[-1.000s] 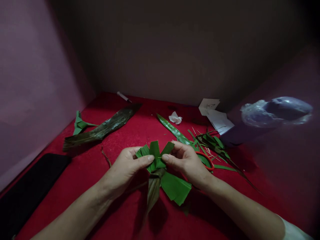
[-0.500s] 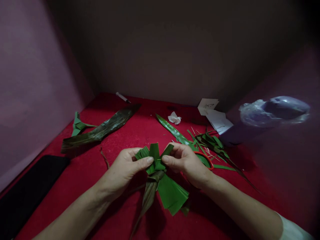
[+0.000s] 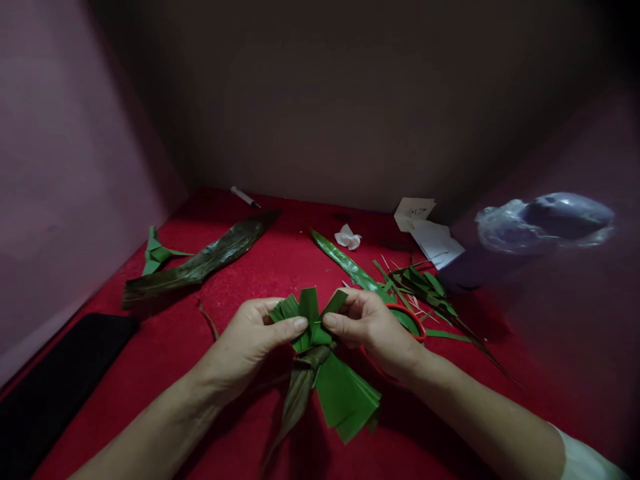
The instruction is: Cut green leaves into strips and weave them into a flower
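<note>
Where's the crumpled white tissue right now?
Head view: the crumpled white tissue lies far centre on the red table, just right of the far tip of the long green leaf and left of the white papers.

We're looking into a small craft nook: plain walls (image 3: 75, 167) are boxing in a red-clothed worktop (image 3: 240, 287), with long leaves (image 3: 200, 263), trimmings (image 3: 425, 283) and a folded leaf piece (image 3: 345, 397) lying about.

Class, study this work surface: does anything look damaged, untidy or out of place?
The long leaf at back left looks dark and wilted beside the bright folded leaf pinched by the left hand and right hand. Leaf scraps lie scattered on the right.
</note>
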`<state>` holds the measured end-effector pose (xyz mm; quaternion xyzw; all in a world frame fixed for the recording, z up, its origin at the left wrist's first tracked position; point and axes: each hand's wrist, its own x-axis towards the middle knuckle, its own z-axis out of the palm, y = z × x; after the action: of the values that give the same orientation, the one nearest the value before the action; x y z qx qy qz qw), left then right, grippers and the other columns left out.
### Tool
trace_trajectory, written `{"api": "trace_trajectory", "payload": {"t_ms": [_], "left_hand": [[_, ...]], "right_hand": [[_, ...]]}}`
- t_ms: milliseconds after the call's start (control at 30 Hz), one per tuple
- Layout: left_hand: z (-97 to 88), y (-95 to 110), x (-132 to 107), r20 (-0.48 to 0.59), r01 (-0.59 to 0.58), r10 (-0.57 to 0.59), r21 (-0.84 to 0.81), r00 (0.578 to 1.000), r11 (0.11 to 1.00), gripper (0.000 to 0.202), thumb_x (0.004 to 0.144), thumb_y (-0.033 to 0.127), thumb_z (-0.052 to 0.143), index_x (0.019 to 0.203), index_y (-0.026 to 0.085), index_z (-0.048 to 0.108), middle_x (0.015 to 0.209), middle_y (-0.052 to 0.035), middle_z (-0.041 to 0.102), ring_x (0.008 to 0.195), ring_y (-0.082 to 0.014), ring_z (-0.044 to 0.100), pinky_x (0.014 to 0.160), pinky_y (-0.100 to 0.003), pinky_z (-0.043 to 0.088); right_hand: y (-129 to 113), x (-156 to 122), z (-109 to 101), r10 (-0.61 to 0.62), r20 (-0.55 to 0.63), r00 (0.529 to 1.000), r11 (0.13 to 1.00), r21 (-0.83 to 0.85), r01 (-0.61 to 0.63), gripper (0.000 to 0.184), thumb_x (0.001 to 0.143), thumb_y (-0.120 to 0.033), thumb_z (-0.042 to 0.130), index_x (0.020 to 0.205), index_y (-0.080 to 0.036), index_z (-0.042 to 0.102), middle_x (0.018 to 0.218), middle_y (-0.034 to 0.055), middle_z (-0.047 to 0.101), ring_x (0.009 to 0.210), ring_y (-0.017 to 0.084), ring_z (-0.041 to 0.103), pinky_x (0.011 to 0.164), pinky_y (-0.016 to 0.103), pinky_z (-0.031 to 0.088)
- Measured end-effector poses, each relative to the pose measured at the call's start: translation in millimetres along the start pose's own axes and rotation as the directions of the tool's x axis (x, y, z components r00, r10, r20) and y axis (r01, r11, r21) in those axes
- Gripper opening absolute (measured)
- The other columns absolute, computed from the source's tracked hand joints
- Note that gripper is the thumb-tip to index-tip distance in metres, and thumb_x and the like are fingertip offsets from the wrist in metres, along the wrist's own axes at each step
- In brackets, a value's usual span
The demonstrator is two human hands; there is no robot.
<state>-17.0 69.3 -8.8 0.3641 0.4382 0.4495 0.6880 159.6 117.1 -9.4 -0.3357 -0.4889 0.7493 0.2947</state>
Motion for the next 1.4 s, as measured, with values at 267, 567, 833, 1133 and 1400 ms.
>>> {"api": "trace_trajectory", "payload": {"t_ms": [267,567,833,1133,1400], "left_hand": [[1.3,-1.5,0.3,-0.027,-0.011,0.011,0.007,1.000,1.000,0.020,0.072,0.025,0.069,0.087,0.012,0.071,0.076,-0.0064,0.070,0.067,-0.0157,0.060,0.068,-0.029,0.046],[1.3,-0.3,0.2,-0.061,-0.049,0.047,-0.039,0.997,0.998,0.019,0.074,0.025,0.067,0.089,0.015,0.071,0.078,-0.0065,0.069,0.071,-0.0184,0.061,0.071,-0.032,0.047],[1.7,0.3,0.3,-0.049,-0.042,0.040,-0.039,0.998,0.998,0.019,0.074,0.025,0.067,0.089,0.015,0.070,0.078,-0.0063,0.069,0.071,-0.0182,0.061,0.072,-0.032,0.047],[-1.4,-2.2,1.3,-0.080,-0.038,0.030,-0.096,0.996,0.995,0.007,0.076,0.022,0.065,0.077,0.015,0.066,0.074,-0.0029,0.066,0.065,-0.0131,0.058,0.068,-0.027,0.046],[1.3,-1.9,2.1,-0.049,-0.056,0.054,-0.056,0.997,0.997,0.014,0.077,0.022,0.064,0.088,0.015,0.069,0.078,-0.0053,0.069,0.070,-0.0148,0.060,0.071,-0.029,0.047]], "right_hand": [[-2.5,0.7,-0.7,-0.012,0.006,1.000,1.000,-0.018,0.013,0.028,0.062,-0.031,0.078,0.074,-0.014,0.059,0.068,-0.0006,0.059,0.059,0.009,0.051,0.055,0.022,0.040],[-7.3,1.7,-10.9,-0.018,-0.001,1.000,0.977,-0.211,0.017,0.030,0.070,-0.039,0.071,0.067,-0.015,0.054,0.056,-0.0049,0.047,0.049,0.006,0.037,0.046,0.019,0.028],[-6.3,2.2,-10.4,0.028,-0.014,1.000,0.976,-0.215,-0.030,0.031,0.070,-0.041,0.071,0.067,-0.015,0.053,0.056,-0.0046,0.046,0.048,0.006,0.038,0.045,0.020,0.027],[-9.0,6.6,-21.3,0.092,0.085,0.992,0.987,-0.141,-0.079,0.032,0.074,-0.038,0.068,0.065,-0.015,0.048,0.050,-0.0082,0.037,0.043,0.003,0.027,0.042,0.019,0.016],[-6.5,4.5,-18.8,0.072,0.047,0.996,0.979,-0.193,-0.062,0.027,0.075,-0.037,0.067,0.070,-0.015,0.051,0.057,-0.0055,0.044,0.047,0.004,0.033,0.044,0.019,0.022]]}}
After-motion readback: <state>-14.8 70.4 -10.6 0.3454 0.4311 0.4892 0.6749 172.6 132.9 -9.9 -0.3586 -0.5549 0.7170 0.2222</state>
